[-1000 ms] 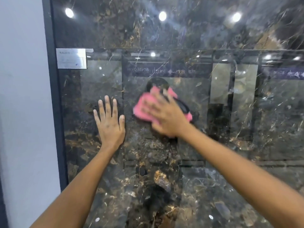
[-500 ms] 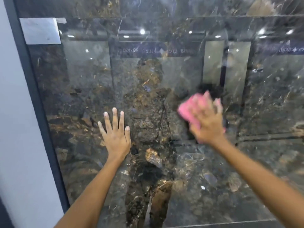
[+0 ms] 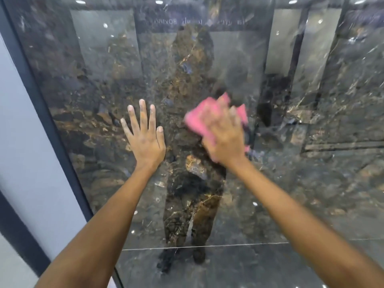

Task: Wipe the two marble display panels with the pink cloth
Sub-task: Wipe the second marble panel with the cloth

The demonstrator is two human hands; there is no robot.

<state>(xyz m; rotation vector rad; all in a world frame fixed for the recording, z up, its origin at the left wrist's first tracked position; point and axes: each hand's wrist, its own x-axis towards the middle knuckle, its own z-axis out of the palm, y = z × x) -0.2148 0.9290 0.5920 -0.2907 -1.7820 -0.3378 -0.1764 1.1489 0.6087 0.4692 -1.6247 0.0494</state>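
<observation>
Marble display panel [image 3: 311, 173]: dark polished slab with brown and gold veining, filling most of the frame and standing upright, its glossy face reflecting ceiling lights, pale rectangular shapes and a row of mirrored lettering along the top centre. A thin pale seam [image 3: 207, 245] is running across the lower part of the frame, dividing the surface into an upper and a lower section. Left hand [image 3: 145, 138]: sitting left of centre, lying flat against the panel with fingers straight, spread apart and pointing upward, holding nothing. Right hand [image 3: 225, 138]: sitting just right of centre, close beside the left hand but apart from it, lying over the pink cloth [image 3: 197, 121] and pressing it against the panel; the hand is blurring, so the exact curl of its fingers cannot be told, though the fingers appear laid across the cloth. Pink cloth: bunched, showing at the upper left and right of the right hand, in contact with the panel at mid-frame. Dark frame strip [image 3: 47, 129]: running diagonally down the left side of the frame, bordering the panel. Pale wall [image 3: 18, 142]: occupying the far left of the frame, beyond the strip.
</observation>
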